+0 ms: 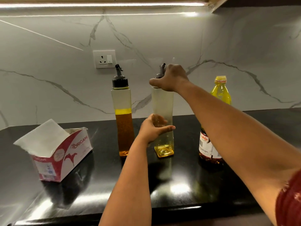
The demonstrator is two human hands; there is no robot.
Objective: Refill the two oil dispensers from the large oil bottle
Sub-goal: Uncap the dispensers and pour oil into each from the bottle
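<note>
black countertop (179,185), marble backsplash (48,79) (grey-veined)

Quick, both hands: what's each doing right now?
Left hand: grips the body of the nearly empty dispenser.
Right hand: grips that dispenser's cap.

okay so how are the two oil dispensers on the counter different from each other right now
The left dispenser is roughly half full of darker amber oil; the right dispenser holds only a shallow pale yellow layer at its base. The left dispenser stands untouched, its black cap and spout in plain view; the right dispenser is held by both hands, the left hand round its body and the right hand over its cap. Both are tall, clear, square and upright.
</note>
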